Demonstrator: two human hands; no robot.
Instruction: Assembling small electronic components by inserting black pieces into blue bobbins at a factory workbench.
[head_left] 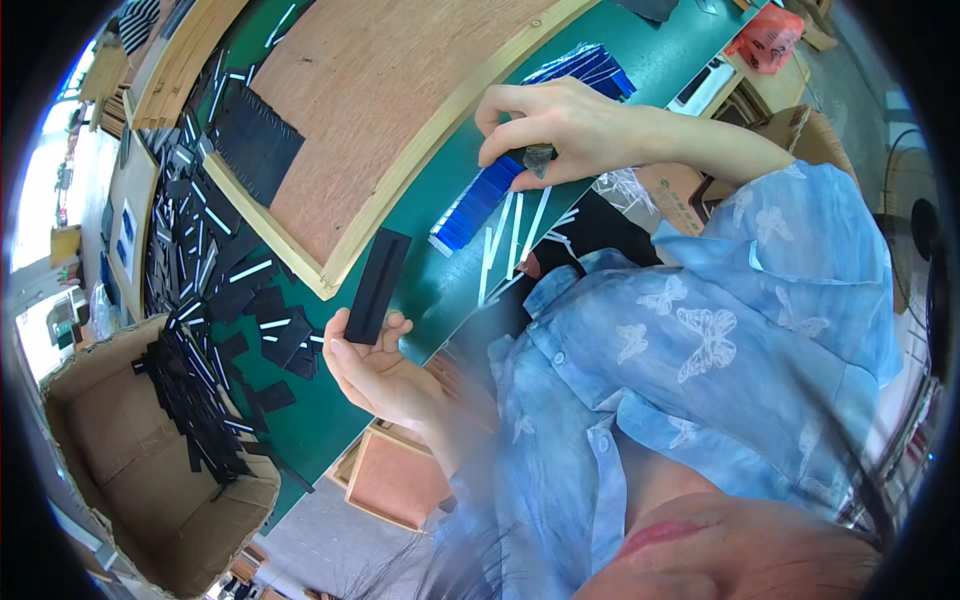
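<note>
My left hand (385, 375) holds a flat black rectangular piece (378, 285) by its lower end, between thumb and fingers. A darker line runs along the piece. My right hand (560, 125) reaches over a row of shiny blue pieces (472, 208) lying on the green table. Its thumb and a fingertip close on the upper end of that row, pinching a blue piece. A small grey pointed thing (538, 160) shows at the right fingers; I cannot tell what it is. Beyond that hand lies another stack of blue pieces (590, 68).
A wooden-framed board (375, 110) lies on the green table (425, 295). Black pieces with white strips (190, 220) are heaped at the left. An open cardboard box (110, 420) holds more. White strips (515, 235) lie near my body. A red plastic bag (768, 40) sits at the far right.
</note>
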